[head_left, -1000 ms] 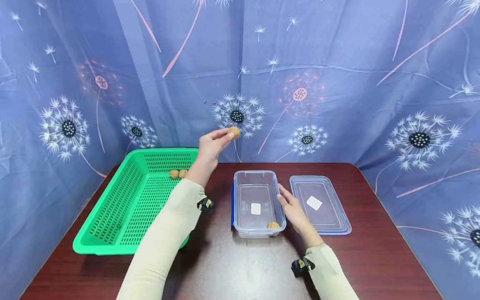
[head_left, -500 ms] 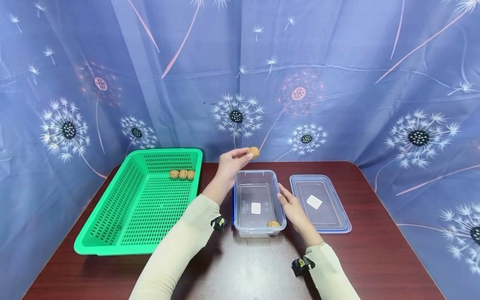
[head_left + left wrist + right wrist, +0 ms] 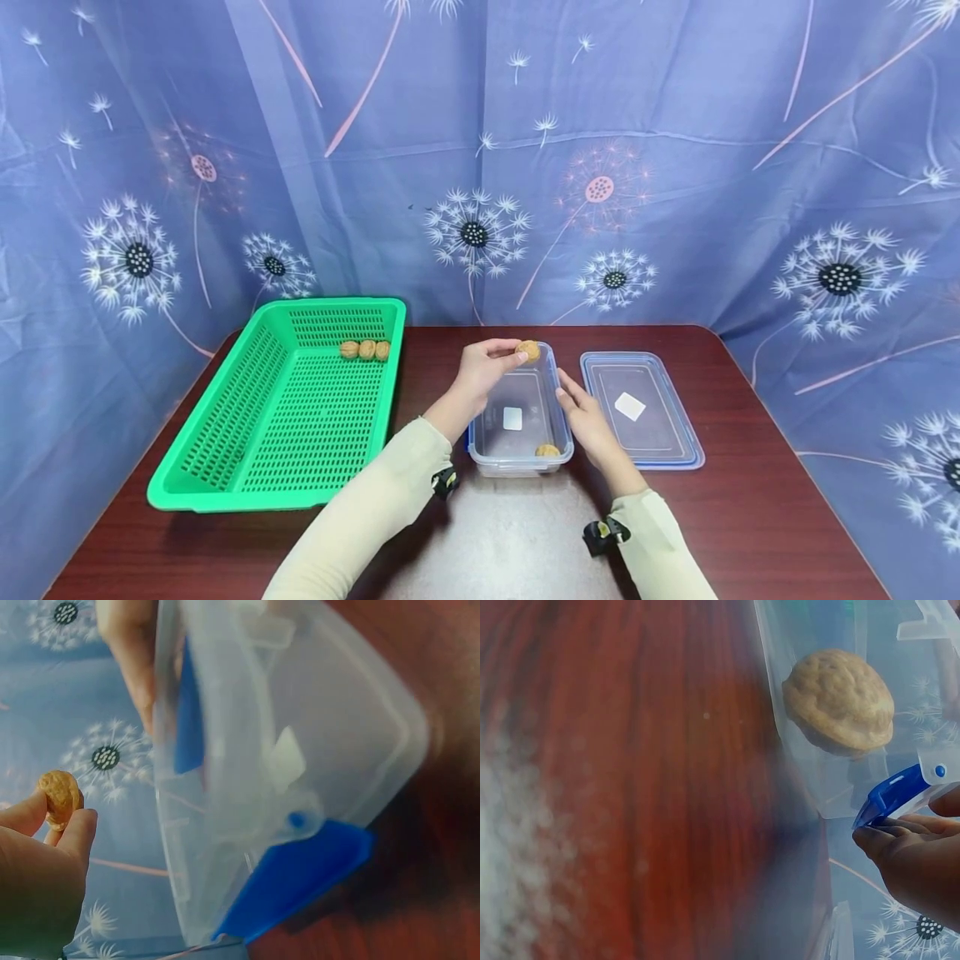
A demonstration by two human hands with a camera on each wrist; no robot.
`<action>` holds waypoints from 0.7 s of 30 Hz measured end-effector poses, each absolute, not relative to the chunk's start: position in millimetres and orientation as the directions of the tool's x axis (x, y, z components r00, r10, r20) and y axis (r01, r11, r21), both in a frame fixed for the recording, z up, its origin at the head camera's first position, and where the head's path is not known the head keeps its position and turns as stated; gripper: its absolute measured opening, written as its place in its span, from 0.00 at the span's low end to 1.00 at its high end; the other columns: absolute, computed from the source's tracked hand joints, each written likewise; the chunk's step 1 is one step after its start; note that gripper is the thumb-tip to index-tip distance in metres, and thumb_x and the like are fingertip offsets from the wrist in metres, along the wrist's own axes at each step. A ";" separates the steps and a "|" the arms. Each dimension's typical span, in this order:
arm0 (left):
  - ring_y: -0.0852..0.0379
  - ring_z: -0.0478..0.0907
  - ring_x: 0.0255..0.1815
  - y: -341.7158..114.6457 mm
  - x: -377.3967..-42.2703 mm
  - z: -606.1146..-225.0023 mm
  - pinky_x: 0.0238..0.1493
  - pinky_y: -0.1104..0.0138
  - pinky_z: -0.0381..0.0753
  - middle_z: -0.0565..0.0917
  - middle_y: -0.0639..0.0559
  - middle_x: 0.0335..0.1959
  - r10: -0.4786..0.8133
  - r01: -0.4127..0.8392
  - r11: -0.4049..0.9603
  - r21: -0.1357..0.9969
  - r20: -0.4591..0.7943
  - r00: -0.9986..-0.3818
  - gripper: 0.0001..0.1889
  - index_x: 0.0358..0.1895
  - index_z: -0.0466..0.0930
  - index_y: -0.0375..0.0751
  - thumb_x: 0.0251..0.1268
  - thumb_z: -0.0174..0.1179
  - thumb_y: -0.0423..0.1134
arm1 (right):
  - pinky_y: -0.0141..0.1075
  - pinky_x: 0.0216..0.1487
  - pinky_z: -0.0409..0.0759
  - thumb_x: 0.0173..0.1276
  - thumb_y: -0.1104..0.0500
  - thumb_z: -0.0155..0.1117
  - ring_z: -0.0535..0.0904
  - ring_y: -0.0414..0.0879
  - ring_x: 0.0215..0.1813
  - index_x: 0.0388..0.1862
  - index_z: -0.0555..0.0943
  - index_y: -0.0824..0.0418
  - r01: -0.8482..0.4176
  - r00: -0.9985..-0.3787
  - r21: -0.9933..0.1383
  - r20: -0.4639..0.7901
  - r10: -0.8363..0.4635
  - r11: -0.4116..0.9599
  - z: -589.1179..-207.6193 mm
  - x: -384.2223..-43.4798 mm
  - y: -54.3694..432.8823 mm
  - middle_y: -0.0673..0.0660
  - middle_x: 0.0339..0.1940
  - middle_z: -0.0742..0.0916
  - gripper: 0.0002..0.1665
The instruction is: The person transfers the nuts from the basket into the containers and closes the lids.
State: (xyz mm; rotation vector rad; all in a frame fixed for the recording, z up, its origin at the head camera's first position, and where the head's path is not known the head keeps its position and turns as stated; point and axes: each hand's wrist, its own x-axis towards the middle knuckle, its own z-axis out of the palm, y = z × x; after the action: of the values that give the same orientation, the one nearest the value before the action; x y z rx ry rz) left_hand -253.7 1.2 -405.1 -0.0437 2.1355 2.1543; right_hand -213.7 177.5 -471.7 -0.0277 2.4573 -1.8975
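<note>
My left hand (image 3: 483,375) pinches a walnut (image 3: 528,350) between thumb and fingertips, over the far end of a clear plastic box (image 3: 517,460). The left wrist view also shows the walnut (image 3: 60,799) at the fingertips. A second walnut (image 3: 547,451) lies inside the box, in its near right corner; it looks large in the right wrist view. My right hand (image 3: 592,429) rests against the box's right side, its fingers fairly straight. The right wrist view shows those fingers (image 3: 900,832) touching a blue latch (image 3: 892,795).
A green perforated basket (image 3: 300,498) stands on the left, with three walnuts (image 3: 366,350) in a row near its far right corner. The box's clear lid (image 3: 652,437) lies flat to the right. Behind the brown table (image 3: 757,517) hangs a blue dandelion curtain (image 3: 675,125).
My left hand has carried the walnut right and down, from in front of the curtain to over the box. The three walnuts in the basket came into full view. My right hand stays put.
</note>
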 end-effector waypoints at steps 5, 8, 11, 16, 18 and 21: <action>0.59 0.82 0.39 4.0 -246.6 -415.4 0.47 0.67 0.82 0.86 0.43 0.42 0.088 -0.107 0.017 0.994 -0.108 -0.990 0.14 0.47 0.85 0.34 0.57 0.68 0.31 | 0.50 0.74 0.52 0.79 0.61 0.43 0.54 0.58 0.75 0.75 0.57 0.67 -0.002 -0.999 -0.969 -0.007 -0.036 0.249 -471.8 -213.1 177.8 0.64 0.75 0.62 0.29; 0.59 0.82 0.39 5.7 -242.0 -422.9 0.47 0.66 0.82 0.86 0.42 0.42 0.100 -0.116 0.017 0.993 -0.117 -0.988 0.14 0.47 0.84 0.32 0.57 0.67 0.30 | 0.51 0.74 0.52 0.79 0.60 0.43 0.54 0.58 0.75 0.75 0.57 0.66 0.003 -0.999 -0.967 -0.012 -0.033 0.254 -471.7 -212.9 177.8 0.64 0.75 0.62 0.29; 0.59 0.82 0.38 7.5 -237.9 -430.6 0.46 0.66 0.81 0.86 0.42 0.40 0.112 -0.125 0.010 0.992 -0.125 -0.986 0.14 0.46 0.84 0.31 0.56 0.67 0.28 | 0.51 0.74 0.52 0.79 0.60 0.43 0.54 0.58 0.75 0.75 0.57 0.65 0.009 -0.999 -0.966 -0.018 -0.032 0.259 -471.4 -213.1 177.7 0.63 0.75 0.62 0.29; 0.59 0.82 0.37 10.2 -231.9 -442.1 0.46 0.64 0.82 0.86 0.40 0.40 0.129 -0.123 0.010 0.992 -0.123 -0.984 0.13 0.46 0.84 0.28 0.55 0.66 0.25 | 0.51 0.74 0.52 0.79 0.59 0.42 0.54 0.57 0.75 0.76 0.57 0.64 0.015 -0.999 -0.965 -0.025 -0.034 0.263 -471.6 -213.0 177.8 0.62 0.75 0.62 0.29; 0.59 0.81 0.38 11.2 -229.4 -446.1 0.46 0.65 0.82 0.86 0.39 0.40 0.138 -0.127 0.017 0.992 -0.128 -0.982 0.13 0.46 0.83 0.27 0.55 0.65 0.25 | 0.51 0.74 0.52 0.79 0.58 0.43 0.53 0.57 0.75 0.76 0.57 0.64 0.017 -0.999 -0.964 -0.027 -0.034 0.266 -472.0 -213.0 177.9 0.62 0.75 0.62 0.29; 0.59 0.81 0.38 12.6 -225.9 -452.5 0.46 0.65 0.82 0.86 0.40 0.40 0.149 -0.144 0.033 0.989 -0.147 -0.978 0.13 0.45 0.83 0.27 0.55 0.65 0.25 | 0.52 0.74 0.52 0.79 0.59 0.43 0.53 0.57 0.76 0.75 0.57 0.64 0.016 -0.999 -0.966 -0.027 -0.038 0.259 -472.4 -213.0 178.2 0.62 0.75 0.62 0.29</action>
State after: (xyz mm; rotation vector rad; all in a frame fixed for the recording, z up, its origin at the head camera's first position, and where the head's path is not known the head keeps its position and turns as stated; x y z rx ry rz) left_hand -225.9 12.6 -452.5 0.0054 2.0945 2.0493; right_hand -213.0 178.2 -472.4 -0.0206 2.4569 -1.8858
